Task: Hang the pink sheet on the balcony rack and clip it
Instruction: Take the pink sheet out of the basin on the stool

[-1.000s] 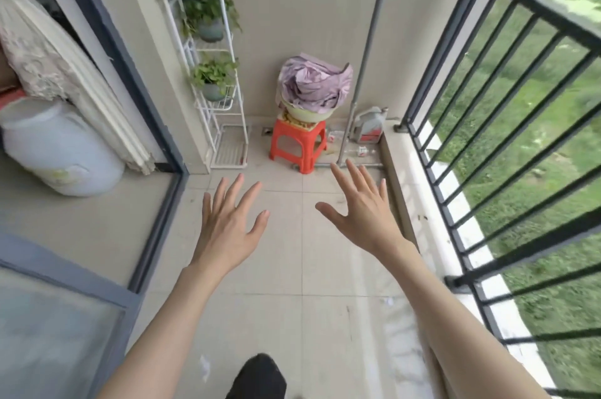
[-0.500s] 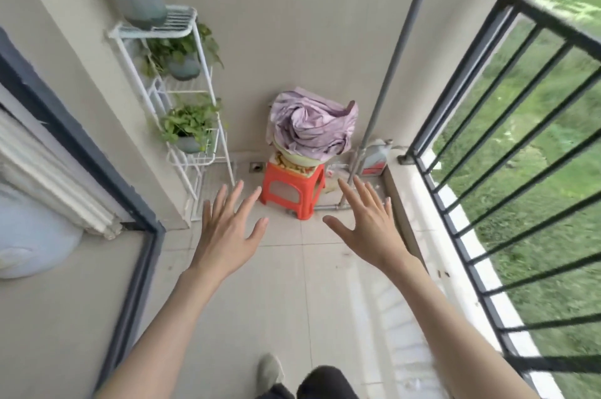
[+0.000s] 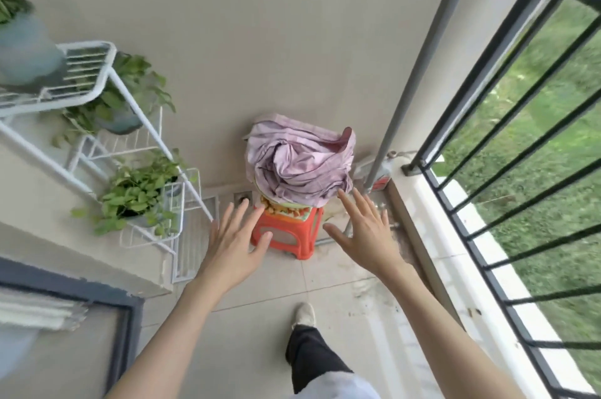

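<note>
Head view: the pink sheet (image 3: 300, 159) lies bunched in a basin on the orange stool (image 3: 287, 234) at frame centre, apparently untouched, while the left hand (image 3: 235, 241) and right hand (image 3: 366, 231), both spread and empty, reach toward it; the pick-up step calls for gripping the cloth.

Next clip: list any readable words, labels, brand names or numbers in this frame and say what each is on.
None can be read.
White plastic jug with a red label, behind the grey metal pole: label too blurred and partly hidden.
Patterned basin under the crumpled pink sheet: orange pattern, no legible text.
</note>
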`<move>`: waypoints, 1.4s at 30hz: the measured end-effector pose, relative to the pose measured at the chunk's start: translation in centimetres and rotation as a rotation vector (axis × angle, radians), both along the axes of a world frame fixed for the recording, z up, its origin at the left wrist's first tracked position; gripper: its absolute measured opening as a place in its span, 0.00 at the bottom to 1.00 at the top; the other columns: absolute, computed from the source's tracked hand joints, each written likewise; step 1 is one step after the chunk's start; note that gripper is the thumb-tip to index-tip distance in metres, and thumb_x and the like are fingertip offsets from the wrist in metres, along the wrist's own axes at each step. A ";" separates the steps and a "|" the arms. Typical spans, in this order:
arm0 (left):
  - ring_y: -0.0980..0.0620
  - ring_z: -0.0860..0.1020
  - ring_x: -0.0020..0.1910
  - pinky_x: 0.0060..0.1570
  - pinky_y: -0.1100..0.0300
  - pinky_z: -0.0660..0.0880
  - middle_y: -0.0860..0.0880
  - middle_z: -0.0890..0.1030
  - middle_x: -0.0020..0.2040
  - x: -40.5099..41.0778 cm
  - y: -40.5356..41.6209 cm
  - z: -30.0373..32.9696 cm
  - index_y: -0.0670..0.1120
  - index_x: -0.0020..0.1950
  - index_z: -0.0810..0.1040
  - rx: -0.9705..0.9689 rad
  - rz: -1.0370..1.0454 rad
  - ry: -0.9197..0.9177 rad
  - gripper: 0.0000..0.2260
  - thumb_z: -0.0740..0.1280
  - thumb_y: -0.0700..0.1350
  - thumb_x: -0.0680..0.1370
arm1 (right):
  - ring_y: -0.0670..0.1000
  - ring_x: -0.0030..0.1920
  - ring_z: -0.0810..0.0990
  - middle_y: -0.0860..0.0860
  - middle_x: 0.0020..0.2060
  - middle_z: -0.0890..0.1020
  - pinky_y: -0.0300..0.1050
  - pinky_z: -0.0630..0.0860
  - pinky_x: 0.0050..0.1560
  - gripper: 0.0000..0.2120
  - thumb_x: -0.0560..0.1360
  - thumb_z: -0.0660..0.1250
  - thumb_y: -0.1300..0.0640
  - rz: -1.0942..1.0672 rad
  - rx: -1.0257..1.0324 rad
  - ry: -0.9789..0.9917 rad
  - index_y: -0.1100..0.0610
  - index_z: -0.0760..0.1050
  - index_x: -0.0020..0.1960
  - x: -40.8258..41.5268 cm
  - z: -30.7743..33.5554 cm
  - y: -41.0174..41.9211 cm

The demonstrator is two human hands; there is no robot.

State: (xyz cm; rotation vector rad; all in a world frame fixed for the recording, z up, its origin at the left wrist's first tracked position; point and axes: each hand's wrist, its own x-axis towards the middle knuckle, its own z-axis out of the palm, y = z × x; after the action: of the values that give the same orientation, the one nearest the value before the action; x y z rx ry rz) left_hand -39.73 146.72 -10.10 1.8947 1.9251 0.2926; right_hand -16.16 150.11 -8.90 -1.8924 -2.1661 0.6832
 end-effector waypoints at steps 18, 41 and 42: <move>0.48 0.60 0.72 0.72 0.54 0.56 0.47 0.63 0.73 5.0 33.7 -13.4 0.48 0.72 0.62 -0.254 -0.405 -0.080 0.26 0.57 0.55 0.75 | 0.54 0.56 0.77 0.54 0.52 0.80 0.47 0.70 0.57 0.15 0.78 0.61 0.52 -0.628 -0.422 0.416 0.57 0.74 0.61 1.1 -14.4 25.1; 0.43 0.76 0.58 0.53 0.55 0.72 0.42 0.79 0.58 10.1 43.3 -23.8 0.42 0.59 0.74 -0.626 -0.319 -0.206 0.16 0.65 0.49 0.74 | 0.52 0.59 0.75 0.53 0.58 0.77 0.51 0.67 0.65 0.33 0.74 0.52 0.32 -1.505 -0.629 1.550 0.57 0.72 0.63 -1.6 -27.1 32.1; 0.44 0.76 0.58 0.53 0.55 0.72 0.43 0.81 0.56 10.2 43.5 -23.5 0.43 0.58 0.75 -0.623 -0.302 -0.249 0.18 0.64 0.52 0.73 | 0.51 0.54 0.76 0.53 0.54 0.78 0.51 0.69 0.63 0.31 0.74 0.52 0.33 -1.506 -0.604 1.557 0.57 0.73 0.61 -1.6 -27.0 32.4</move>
State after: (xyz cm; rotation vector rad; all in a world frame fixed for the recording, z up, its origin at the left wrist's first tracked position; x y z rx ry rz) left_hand -29.58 190.20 -33.62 1.5961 1.3329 -0.1472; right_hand -17.73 182.46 -35.90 -1.4505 0.4475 1.5088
